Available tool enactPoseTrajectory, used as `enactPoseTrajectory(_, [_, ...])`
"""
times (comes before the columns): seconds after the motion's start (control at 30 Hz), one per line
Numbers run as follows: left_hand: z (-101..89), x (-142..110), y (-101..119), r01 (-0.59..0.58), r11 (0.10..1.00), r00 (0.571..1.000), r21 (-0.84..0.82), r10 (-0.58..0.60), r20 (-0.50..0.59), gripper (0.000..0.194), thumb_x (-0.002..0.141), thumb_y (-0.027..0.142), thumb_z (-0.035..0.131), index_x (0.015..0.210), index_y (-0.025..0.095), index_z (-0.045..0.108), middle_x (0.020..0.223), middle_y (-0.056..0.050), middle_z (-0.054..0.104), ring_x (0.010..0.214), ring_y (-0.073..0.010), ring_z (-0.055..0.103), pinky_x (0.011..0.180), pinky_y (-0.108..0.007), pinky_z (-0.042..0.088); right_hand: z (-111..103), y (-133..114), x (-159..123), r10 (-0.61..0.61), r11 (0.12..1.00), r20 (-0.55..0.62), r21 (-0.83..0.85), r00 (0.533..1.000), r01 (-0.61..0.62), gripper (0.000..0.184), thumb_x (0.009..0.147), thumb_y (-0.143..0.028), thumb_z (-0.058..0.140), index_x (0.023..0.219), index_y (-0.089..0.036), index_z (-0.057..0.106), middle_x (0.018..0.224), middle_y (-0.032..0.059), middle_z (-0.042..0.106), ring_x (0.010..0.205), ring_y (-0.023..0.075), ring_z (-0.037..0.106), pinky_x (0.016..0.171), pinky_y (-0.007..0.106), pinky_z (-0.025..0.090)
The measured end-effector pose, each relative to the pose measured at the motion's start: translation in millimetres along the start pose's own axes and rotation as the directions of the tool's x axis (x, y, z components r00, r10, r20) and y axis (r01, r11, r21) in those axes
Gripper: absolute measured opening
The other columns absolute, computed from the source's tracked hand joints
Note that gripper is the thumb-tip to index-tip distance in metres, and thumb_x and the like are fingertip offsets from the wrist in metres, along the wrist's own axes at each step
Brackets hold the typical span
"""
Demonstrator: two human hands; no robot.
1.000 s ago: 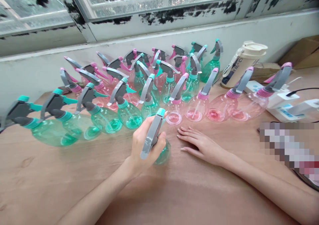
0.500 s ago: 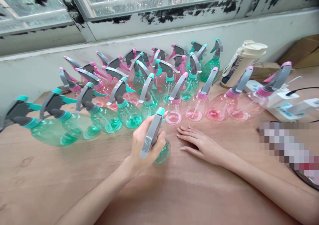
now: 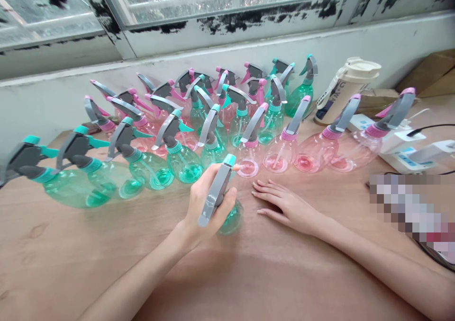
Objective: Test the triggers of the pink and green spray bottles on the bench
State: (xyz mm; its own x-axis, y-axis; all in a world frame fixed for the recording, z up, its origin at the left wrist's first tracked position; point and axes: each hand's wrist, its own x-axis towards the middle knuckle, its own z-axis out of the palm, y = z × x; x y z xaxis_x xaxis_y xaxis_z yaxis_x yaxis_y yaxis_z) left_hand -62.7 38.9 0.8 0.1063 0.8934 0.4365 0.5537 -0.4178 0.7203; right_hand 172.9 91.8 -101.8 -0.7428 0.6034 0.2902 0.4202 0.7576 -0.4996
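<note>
A green bottle (image 3: 232, 218) stands on a wooden table (image 3: 106, 254), its gray sprayer (image 3: 215, 191) gripped in a person's left hand (image 3: 208, 195), fingers curled around the neck. The right hand (image 3: 289, 205) lies palm down just beside it, fingers slightly spread, thumb apart. Behind them, green bottles (image 3: 185, 162) line the left and pink bottles (image 3: 280, 153) the right, with more rows beyond. A cream tumbler (image 3: 346, 91) stands near a white power strip (image 3: 405, 157) at right.
</note>
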Motion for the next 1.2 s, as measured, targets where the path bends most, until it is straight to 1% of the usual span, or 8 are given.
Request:
enactPoseTrajectory(0.07, [0.8,-0.4,0.0,-0.009,1.000,1.000,0.011,0.009,0.000,0.034,0.089,0.026,0.051,0.122,0.021,0.058,0.091,-0.004,0.065,0.068,-0.0158,0.058,0.072,-0.032,0.052,0.1,0.1,0.0,0.001,1.000,0.003,0.001,1.000,-0.001,0.050,0.096,-0.039,0.056,0.144,-0.027,0.050,0.148,0.0089,0.052,0.139,0.0281,0.045,0.116,0.055,0.036])
enactPoseTrajectory(0.13, [1.6,-1.5,-0.6,-0.014,1.000,1.000,0.012,0.014,-0.006,0.036,0.090,0.025,0.051,0.125,0.021,0.056,0.092,-0.005,0.065,0.070,-0.0159,0.058,0.075,-0.033,0.053,0.0,0.1,0.0,0.002,1.000,0.007,-0.002,1.000,-0.002,0.050,0.096,-0.039,0.056,0.144,-0.028,0.050,0.149,0.0086,0.052,0.139,0.0281,0.045,0.116,0.055,0.036])
enactPoseTrajectory(0.23, [2.7,-3.6,-2.5,-0.016,1.000,1.000,0.010,0.016,-0.023,0.030,0.090,0.025,0.051,0.119,0.021,0.057,0.086,-0.004,0.063,0.073,-0.0172,0.060,0.080,-0.035,0.053,-0.1,0.3,0.1,0.003,1.000,0.015,-0.008,1.000,-0.002,0.050,0.096,-0.039,0.056,0.144,-0.028,0.049,0.149,0.0080,0.052,0.139,0.0279,0.045,0.116,0.056,0.035])
enactPoseTrajectory(0.37, [3.5,-5.0,-4.6,-0.022,1.000,0.999,0.021,0.022,-0.040,0.020,0.090,0.025,0.051,0.109,0.020,0.056,0.091,-0.005,0.063,0.082,-0.0199,0.063,0.079,-0.035,0.053,-0.2,0.7,0.0,0.006,1.000,0.031,-0.020,1.000,-0.005,0.049,0.097,-0.040,0.054,0.143,-0.025,0.050,0.150,0.0088,0.051,0.141,0.0279,0.043,0.116,0.056,0.035])
enactPoseTrajectory(0.43, [3.8,-4.8,-4.8,-0.028,0.999,0.999,0.016,0.029,-0.041,0.019,0.090,0.025,0.051,0.107,0.020,0.055,0.092,-0.005,0.063,0.082,-0.0198,0.064,0.079,-0.036,0.054,-0.2,0.8,-0.1,0.007,1.000,0.031,-0.018,0.999,-0.006,0.049,0.097,-0.040,0.054,0.143,-0.025,0.051,0.150,0.0091,0.051,0.140,0.0280,0.043,0.116,0.056,0.035])
enactPoseTrajectory(0.67, [4.6,-4.1,-4.5,-0.036,0.999,0.998,0.009,0.037,-0.045,0.021,0.090,0.024,0.050,0.110,0.021,0.055,0.090,-0.004,0.063,0.077,-0.0178,0.062,0.083,-0.035,0.054,-0.8,0.5,0.3,0.008,0.999,0.048,-0.044,0.999,-0.006,0.048,0.098,-0.041,0.052,0.143,-0.024,0.050,0.150,0.0088,0.050,0.141,0.0266,0.042,0.117,0.054,0.034])
enactPoseTrajectory(0.87, [4.3,-4.3,-4.3,-0.044,0.999,0.998,0.021,0.045,-0.047,0.018,0.090,0.024,0.050,0.107,0.020,0.055,0.095,-0.006,0.061,0.080,-0.0176,0.061,0.082,-0.036,0.055,-0.4,0.5,0.0,0.010,0.999,0.038,-0.031,0.999,-0.009,0.048,0.098,-0.040,0.053,0.142,-0.023,0.052,0.150,0.0092,0.051,0.141,0.0270,0.043,0.117,0.054,0.035])
enactPoseTrajectory(1.2, [5.2,-3.8,-3.7,-0.046,0.999,0.998,-0.003,0.045,-0.042,0.026,0.090,0.021,0.050,0.115,0.020,0.055,0.096,-0.006,0.063,0.078,-0.0163,0.061,0.080,-0.034,0.054,-0.5,0.6,0.2,0.012,0.998,0.069,-0.061,0.998,-0.008,0.049,0.099,-0.042,0.050,0.142,-0.019,0.051,0.151,0.0096,0.049,0.142,0.0257,0.041,0.119,0.052,0.032])
